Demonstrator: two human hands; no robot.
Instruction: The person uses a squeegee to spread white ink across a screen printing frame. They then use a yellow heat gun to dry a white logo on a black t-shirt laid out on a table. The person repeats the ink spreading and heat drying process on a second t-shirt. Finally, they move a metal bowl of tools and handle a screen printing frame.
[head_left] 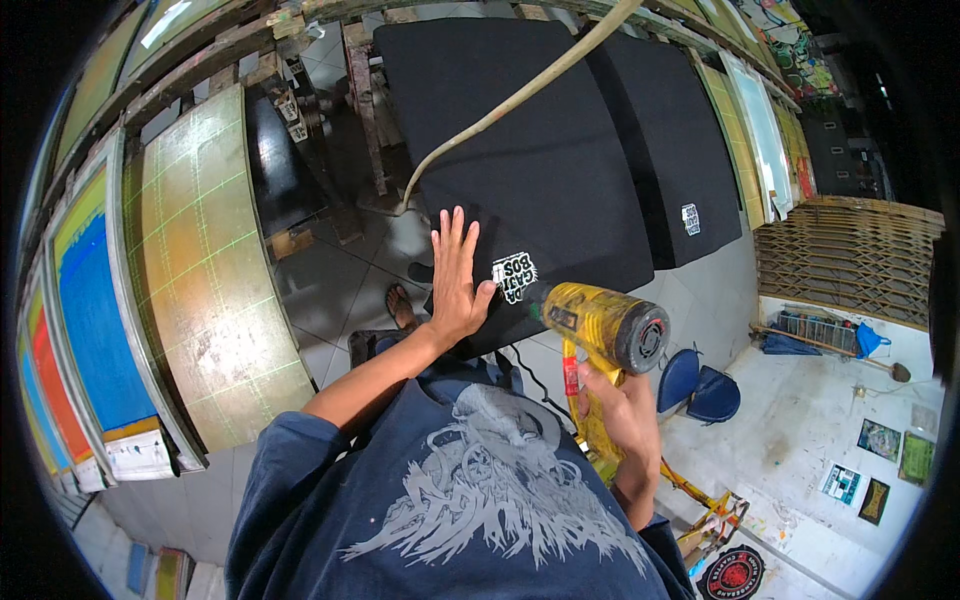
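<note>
My right hand is wrapped round the handle of a yellow heat gun. Its dark nozzle points left at a white printed patch on black fabric. That black fabric lies flat over a board in front of me. Flat near the fabric's left edge, beside the patch, my left hand has its fingers stretched out and holds nothing. Whether its palm presses on the fabric or hovers just above, I cannot tell. A second black fabric panel with a smaller white print lies to the right.
A beige cable hangs across the fabric from above. Framed screens, one blue, and a gridded panel stand at the left. Dark blue round seats and a folding lattice gate are at the right.
</note>
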